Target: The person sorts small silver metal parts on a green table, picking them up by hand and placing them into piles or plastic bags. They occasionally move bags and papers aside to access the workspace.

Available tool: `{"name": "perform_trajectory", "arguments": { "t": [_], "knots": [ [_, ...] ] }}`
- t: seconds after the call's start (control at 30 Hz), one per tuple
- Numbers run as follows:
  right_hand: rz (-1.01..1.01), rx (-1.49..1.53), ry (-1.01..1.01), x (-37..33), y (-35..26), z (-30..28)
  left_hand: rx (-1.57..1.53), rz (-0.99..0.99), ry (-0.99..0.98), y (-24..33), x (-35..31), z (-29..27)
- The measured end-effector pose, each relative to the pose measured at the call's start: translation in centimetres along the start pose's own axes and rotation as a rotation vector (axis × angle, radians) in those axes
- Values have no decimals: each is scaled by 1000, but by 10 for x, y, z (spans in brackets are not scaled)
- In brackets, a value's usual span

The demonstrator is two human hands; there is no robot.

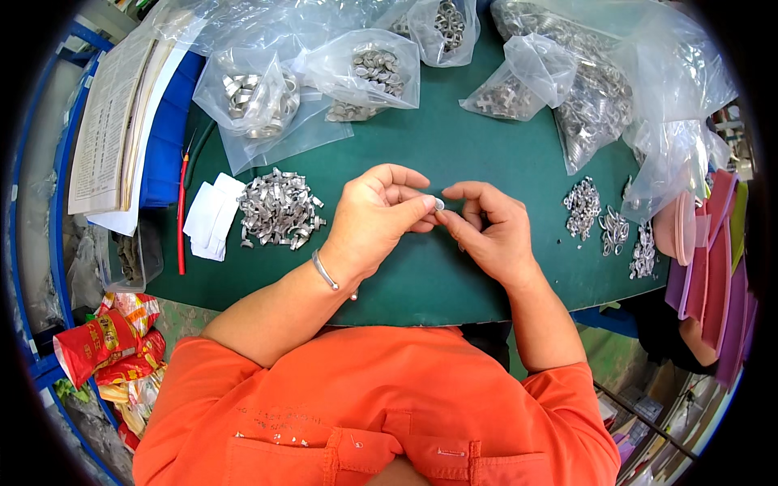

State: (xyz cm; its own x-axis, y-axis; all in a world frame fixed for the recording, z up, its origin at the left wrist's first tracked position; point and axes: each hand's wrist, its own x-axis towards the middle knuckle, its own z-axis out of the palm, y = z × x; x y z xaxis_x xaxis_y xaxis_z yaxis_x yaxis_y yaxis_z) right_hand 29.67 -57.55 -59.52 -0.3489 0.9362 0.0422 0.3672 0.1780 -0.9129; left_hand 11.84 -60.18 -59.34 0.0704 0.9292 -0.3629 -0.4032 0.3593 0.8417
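Above the middle of the green table, my left hand [377, 212] and my right hand [494, 231] meet fingertip to fingertip. Between them is a small round silvery metal piece [438, 205], pinched by the thumb and fingers of my left hand. The right thumb and forefinger close on its lower right edge. Its exact kind is too small to make out. Left of my left hand lies a heap of small bent silvery metal parts [280, 207]. To the right of my right hand are small piles of metal pieces [582, 206] and metal rings [613, 230].
Clear plastic bags of metal parts [377, 69] line the far side of the green table [421, 283]. White paper slips [212, 217] and a red pen-like tool [182, 219] lie at the left, by a blue bin [168, 138]. Coloured strips [717, 267] hang at the right edge.
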Motion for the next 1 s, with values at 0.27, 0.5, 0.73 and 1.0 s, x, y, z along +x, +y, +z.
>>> {"name": "perform_trajectory", "arguments": {
  "t": [0.27, 0.5, 0.73, 1.0],
  "knots": [
    [-19, -360, -182, -5, -16, -34, -73, -59, -5, -1, -1, -4],
    [-97, -411, -115, -21, -13, -28, -96, -109, -53, -3, -5, 2],
    [-388, -236, 205, -1, -23, -6, -245, -171, -150, 0, -5, -2],
    [-399, -200, 162, -1, -6, -2, -175, -46, -96, -3, -6, -2]
  ]
}}
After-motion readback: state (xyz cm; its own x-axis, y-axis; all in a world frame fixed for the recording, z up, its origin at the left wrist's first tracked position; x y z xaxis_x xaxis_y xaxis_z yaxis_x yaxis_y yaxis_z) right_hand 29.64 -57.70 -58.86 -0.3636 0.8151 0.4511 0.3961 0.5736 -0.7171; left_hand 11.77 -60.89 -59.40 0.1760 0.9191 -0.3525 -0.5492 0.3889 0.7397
